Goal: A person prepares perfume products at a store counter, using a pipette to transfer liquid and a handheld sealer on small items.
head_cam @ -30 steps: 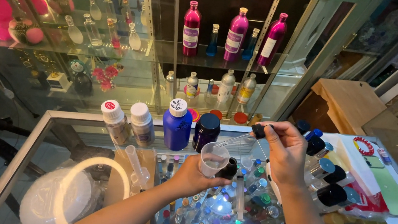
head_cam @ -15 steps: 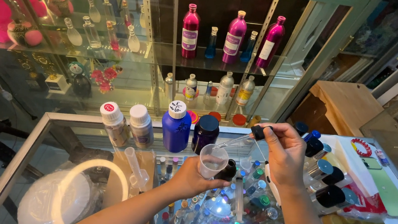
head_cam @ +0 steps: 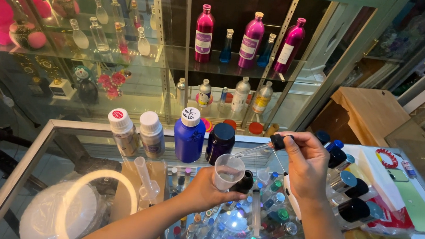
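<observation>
My left hand (head_cam: 205, 191) holds a small clear plastic cup (head_cam: 228, 171) above the glass counter (head_cam: 57, 136). My right hand (head_cam: 306, 161) pinches the black bulb of a glass dropper (head_cam: 257, 149), whose thin tip slants down to the cup's rim. A little clear liquid seems to sit in the cup. A small dark bottle (head_cam: 244, 181) stands just behind the cup, partly hidden by it.
Behind the cup stand two metal bottles (head_cam: 137, 133), a blue bottle (head_cam: 189, 135) and a dark jar (head_cam: 219, 142). Black-capped bottles (head_cam: 350, 190) crowd the right side. A syringe (head_cam: 257, 210), a plastic tube (head_cam: 143, 177), and a green phone (head_cam: 418, 204) lie on the glass. Shelves of pink bottles (head_cam: 252, 40) rise behind.
The dropper tip has stayed at the cup's rim and both hands have hardly moved. The view has shifted only slightly.
</observation>
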